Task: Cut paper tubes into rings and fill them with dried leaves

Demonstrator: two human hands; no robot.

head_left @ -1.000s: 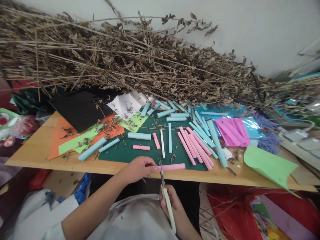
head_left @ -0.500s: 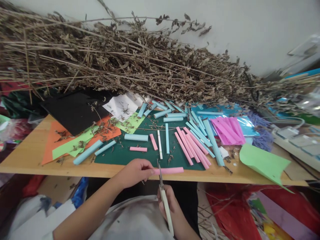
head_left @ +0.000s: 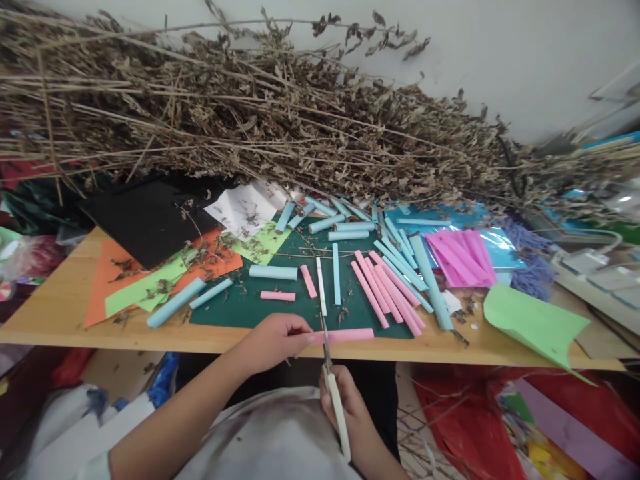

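Note:
My left hand (head_left: 274,341) pinches the left end of a rolled pink paper tube (head_left: 345,335), held level over the front edge of the wooden table (head_left: 65,313). My right hand (head_left: 345,407), close to my body, grips white-handled scissors (head_left: 333,383). The blades point away from me and meet the tube close to my left fingertips. On the dark green cutting mat (head_left: 260,303) lie several more pink tubes (head_left: 385,293) and light blue tubes (head_left: 275,272), some long and some short.
A big heap of dry leafy branches (head_left: 250,120) covers the back of the table. Black, orange and green paper sheets (head_left: 150,267) lie at the left, magenta strips (head_left: 463,257) and a green sheet (head_left: 535,323) at the right. Red bags sit below the table.
Both hands have stayed in place, the left still holding the pink tube and the right the scissors against it. The view has shifted slightly.

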